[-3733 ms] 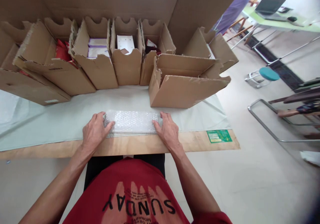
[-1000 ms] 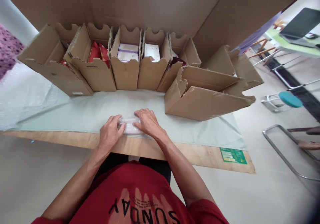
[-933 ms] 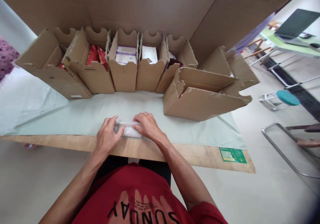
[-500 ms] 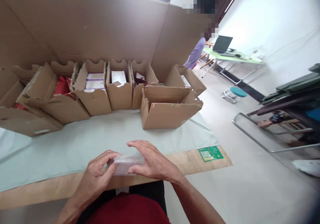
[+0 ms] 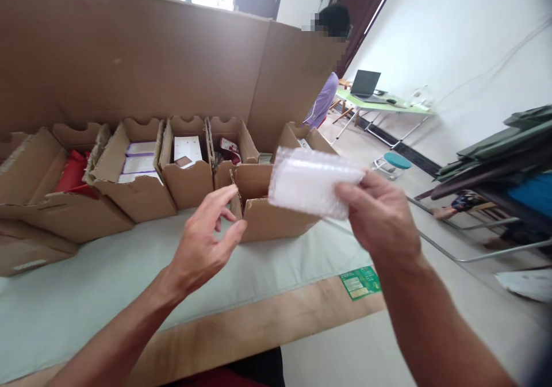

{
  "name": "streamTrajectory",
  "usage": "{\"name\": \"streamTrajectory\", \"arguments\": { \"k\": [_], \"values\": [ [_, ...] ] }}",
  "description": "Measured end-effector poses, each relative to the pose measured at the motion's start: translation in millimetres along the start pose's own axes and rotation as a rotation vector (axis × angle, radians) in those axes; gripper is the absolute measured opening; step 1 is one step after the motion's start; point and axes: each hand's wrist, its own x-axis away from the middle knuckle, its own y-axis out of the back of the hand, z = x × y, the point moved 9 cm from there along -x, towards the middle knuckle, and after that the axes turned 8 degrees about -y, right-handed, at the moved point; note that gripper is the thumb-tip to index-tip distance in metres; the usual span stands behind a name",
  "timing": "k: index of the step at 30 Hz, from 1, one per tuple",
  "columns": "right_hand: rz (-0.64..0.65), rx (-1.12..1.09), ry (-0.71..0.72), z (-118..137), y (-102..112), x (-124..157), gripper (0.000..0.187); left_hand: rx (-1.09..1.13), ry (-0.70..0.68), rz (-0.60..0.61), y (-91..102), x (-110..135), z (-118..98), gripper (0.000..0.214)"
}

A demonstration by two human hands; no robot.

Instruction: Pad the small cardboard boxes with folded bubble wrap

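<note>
My right hand [image 5: 382, 211] pinches the right end of a bubble-wrap pouch [image 5: 308, 183], a flat, whitish translucent piece held in the air. Behind and below the pouch stands an open cardboard box [image 5: 276, 220], set lengthwise on the table; the pouch covers part of its right side. My left hand [image 5: 211, 237] hovers with nothing in it, thumb and fingers apart, close to that box's left end. Whether the left fingertips touch the box I cannot tell.
Several open cardboard bins line the back, holding red packets [image 5: 73, 174], white-and-purple packs [image 5: 140, 160] and a white box [image 5: 187, 150]. A tall cardboard panel [image 5: 142, 59] rises behind. A green label [image 5: 360, 283] lies on the wooden table edge. A person in a purple sleeve [image 5: 322, 96] is beyond.
The bubble-wrap pouch has gone from between both hands near the table edge up and right, in my right hand. My left hand has let go and moved forward, up toward the box.
</note>
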Motion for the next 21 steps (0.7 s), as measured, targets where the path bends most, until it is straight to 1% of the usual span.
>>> {"name": "streamTrajectory", "arguments": {
  "k": [2,4,5,7,9,12,15,18,21],
  "values": [
    [0.051,0.050,0.005,9.9,-0.5,-34.7,0.026,-0.077,-0.077,0.072,-18.1,-20.1,-0.7,0.040],
    [0.147,0.133,-0.029,10.0,-12.4,-59.4,0.024,-0.123,-0.166,0.107,-31.3,-25.5,-4.0,0.025],
    [0.201,0.186,-0.049,7.8,-20.5,-66.9,0.023,-0.145,-0.207,0.103,-34.4,-23.6,-6.5,0.021],
    [0.301,0.306,-0.066,2.4,-38.3,-73.5,0.022,-0.191,-0.266,0.080,-35.6,-14.8,-11.1,0.020],
    [0.355,0.437,-0.027,-0.9,-55.5,-73.9,0.020,-0.227,-0.300,0.066,-34.1,-5.6,-14.4,0.019],
    [0.366,0.678,0.092,-4.2,-81.3,-73.2,0.015,-0.251,-0.327,0.067,-32.9,0.1,-16.4,0.020],
    [0.332,0.945,0.202,-6.8,-100.4,-77.6,0.015,-0.254,-0.334,0.066,-33.2,-1.7,-15.7,0.019],
    [0.284,1.110,0.295,2.7,-103.1,-82.3,0.012,-0.226,-0.345,0.079,-34.2,-1.9,-16.1,0.018],
    [0.264,1.163,0.370,21.3,-94.4,-76.4,0.009,-0.203,-0.351,0.097,-35.0,1.4,-16.7,0.018]
  ]
}}
